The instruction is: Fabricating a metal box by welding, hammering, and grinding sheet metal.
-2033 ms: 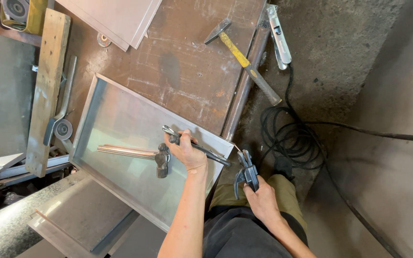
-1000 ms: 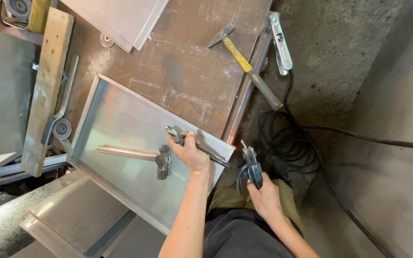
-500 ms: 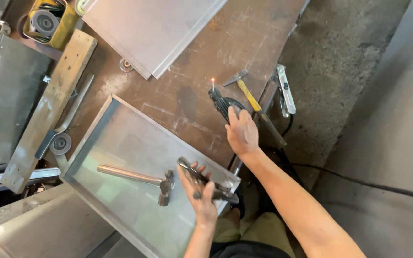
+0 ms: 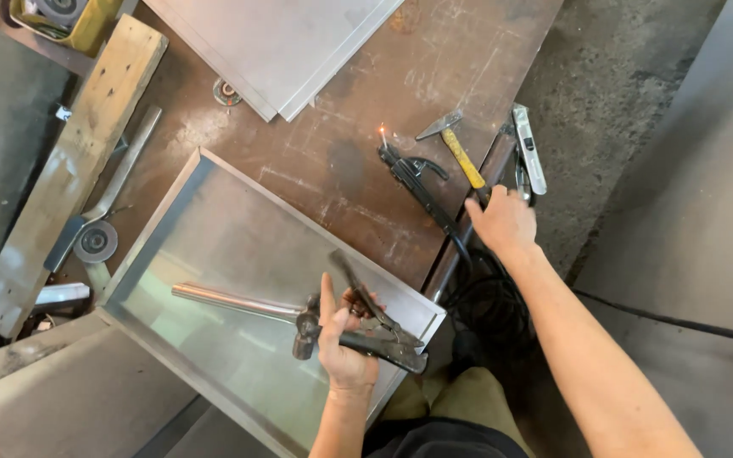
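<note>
Our left hand (image 4: 345, 339) is clenched around the dark handles of a pair of locking pliers (image 4: 375, 326), whose handles run out to the right of our fingers (image 4: 356, 307) over the near corner of the shallow sheet-metal tray (image 4: 214, 212). Just left of those fingers a hammer (image 4: 248, 307) lies inside the tray, its head touching or nearly touching our palm and its metal handle pointing away to the left.

Our right hand (image 4: 502, 222) now rests at the right edge of the rusty worktop (image 4: 341, 110), fingers loosely curled and released; they touch the lower end of the yellow-handled chipping hammer (image 4: 456, 148), though we cannot tell whether they grip it. Half a second ago this hand held the welding electrode holder (image 4: 413, 182) up over the worktop; now the holder lies flat on the steel, just left of our right fingers, with a small spark glowing at its tip (image 4: 383, 134). Its black cable (image 4: 485, 297) runs down off the edge below our wrist.

Beyond the right fingers a grey utility knife (image 4: 529, 148) lies near the edge. Well away from both hands, a wooden plank (image 4: 69, 161) sits to the far left, and flat metal sheets (image 4: 282, 42) lie at the top. The left hand, pliers and hammer stay where they were.
</note>
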